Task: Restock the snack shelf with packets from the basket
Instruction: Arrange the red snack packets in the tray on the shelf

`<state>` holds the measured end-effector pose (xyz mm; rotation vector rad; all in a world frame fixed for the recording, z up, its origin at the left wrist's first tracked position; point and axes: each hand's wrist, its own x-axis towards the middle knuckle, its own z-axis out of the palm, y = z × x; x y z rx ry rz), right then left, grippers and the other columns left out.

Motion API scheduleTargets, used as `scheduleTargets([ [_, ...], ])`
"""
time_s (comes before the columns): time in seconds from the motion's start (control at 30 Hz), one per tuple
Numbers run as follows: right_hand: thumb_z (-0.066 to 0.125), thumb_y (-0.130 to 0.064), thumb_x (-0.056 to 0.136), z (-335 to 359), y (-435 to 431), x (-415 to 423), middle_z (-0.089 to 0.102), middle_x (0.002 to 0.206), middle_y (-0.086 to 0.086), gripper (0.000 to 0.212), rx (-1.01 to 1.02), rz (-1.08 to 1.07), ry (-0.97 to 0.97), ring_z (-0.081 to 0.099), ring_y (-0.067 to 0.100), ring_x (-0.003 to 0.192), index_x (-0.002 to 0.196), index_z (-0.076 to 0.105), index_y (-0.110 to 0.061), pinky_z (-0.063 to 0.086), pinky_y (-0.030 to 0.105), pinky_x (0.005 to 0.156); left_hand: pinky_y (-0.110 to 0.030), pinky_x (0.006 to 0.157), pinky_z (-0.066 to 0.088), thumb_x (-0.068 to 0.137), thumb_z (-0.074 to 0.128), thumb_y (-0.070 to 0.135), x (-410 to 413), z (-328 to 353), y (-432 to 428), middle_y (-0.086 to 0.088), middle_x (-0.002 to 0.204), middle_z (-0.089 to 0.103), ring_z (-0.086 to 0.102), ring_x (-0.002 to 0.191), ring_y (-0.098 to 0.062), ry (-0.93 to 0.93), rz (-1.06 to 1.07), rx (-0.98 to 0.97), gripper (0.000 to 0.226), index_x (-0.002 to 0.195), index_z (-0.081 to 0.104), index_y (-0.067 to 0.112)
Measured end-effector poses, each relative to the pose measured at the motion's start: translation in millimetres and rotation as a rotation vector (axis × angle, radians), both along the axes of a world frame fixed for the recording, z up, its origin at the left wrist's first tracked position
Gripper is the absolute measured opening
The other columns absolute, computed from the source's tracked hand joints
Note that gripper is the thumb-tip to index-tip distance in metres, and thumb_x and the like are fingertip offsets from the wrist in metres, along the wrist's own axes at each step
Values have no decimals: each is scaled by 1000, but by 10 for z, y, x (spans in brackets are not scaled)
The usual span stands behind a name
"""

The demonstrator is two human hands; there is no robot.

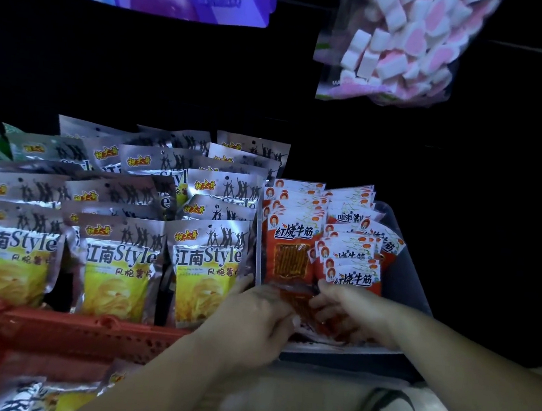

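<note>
Head view: the left hand and the right hand both pinch one flat red see-through snack packet, held low at the front of a grey plastic tray on the shelf. Rows of red-and-white packets stand in the tray. Silver-and-yellow crisp packets stand just left of it, above a red plastic basket.

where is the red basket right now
In the head view the red basket sits at the lower left, just in front of the silver chip packets and left of the left hand.
</note>
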<state>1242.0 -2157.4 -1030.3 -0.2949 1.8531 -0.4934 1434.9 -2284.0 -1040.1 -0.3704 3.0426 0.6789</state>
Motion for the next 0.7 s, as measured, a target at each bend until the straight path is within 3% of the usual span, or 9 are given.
scheduleTargets([
  [0.1, 32, -77, 96, -65, 59, -24, 58, 140, 3, 66, 33, 6, 11, 53, 37, 130, 128, 66, -30, 41, 53, 112, -44, 121, 18, 99, 26, 52, -56, 47, -12, 11, 105, 68, 58, 111, -9, -69, -8, 35, 45, 106, 64, 29],
  [0.17, 33, -81, 91, -127, 66, -18, 58, 139, 8, 74, 25, -22, -26, 56, 38, 126, 130, 64, -26, 40, 52, 113, -41, 115, 31, 96, 37, 45, -76, 68, -31, 13, 118, 68, 60, 113, -10, -45, -18, 93, 35, 120, 61, 34],
  [0.23, 31, -77, 94, -125, 38, -12, 60, 135, 14, 73, -15, -80, -62, 60, 37, 112, 134, 59, -22, 43, 49, 108, -33, 102, 47, 91, 47, 35, -79, 83, -67, 14, 127, 66, 62, 113, -11, -30, -26, 150, 40, 129, 58, 38],
  [0.37, 30, -59, 106, -30, 31, -23, 56, 143, 13, 59, -30, -55, -82, 63, 32, 91, 149, 46, -22, 45, 47, 100, -29, 92, 52, 95, 50, 35, -53, 84, -86, 7, 113, 70, 61, 108, -12, 1, 5, 198, 31, 120, 69, 34],
  [0.43, 32, -58, 106, 21, 48, -3, 54, 147, 5, 57, -17, 6, -17, 64, 31, 99, 149, 47, -23, 48, 47, 102, -28, 87, 52, 97, 50, 37, -34, 115, -47, 5, 105, 67, 60, 101, -12, 27, 23, 219, 28, 118, 68, 33],
  [0.53, 38, -62, 104, 101, 49, 37, 60, 138, -2, 53, 29, 168, 157, 67, 29, 107, 140, 55, -27, 53, 42, 97, -30, 77, 52, 97, 53, 36, -32, 156, -38, 6, 91, 66, 60, 87, -12, 61, 23, 237, 21, 109, 69, 29],
  [0.7, 57, -48, 101, 218, -120, -15, 70, 94, -3, 28, -99, 353, 410, 67, 15, 86, 96, 72, -26, 55, 33, 81, -22, 80, 50, 91, 57, 23, -103, 167, -153, 8, 100, 73, 63, 93, -11, 208, 176, 232, 23, 104, 76, 23],
])
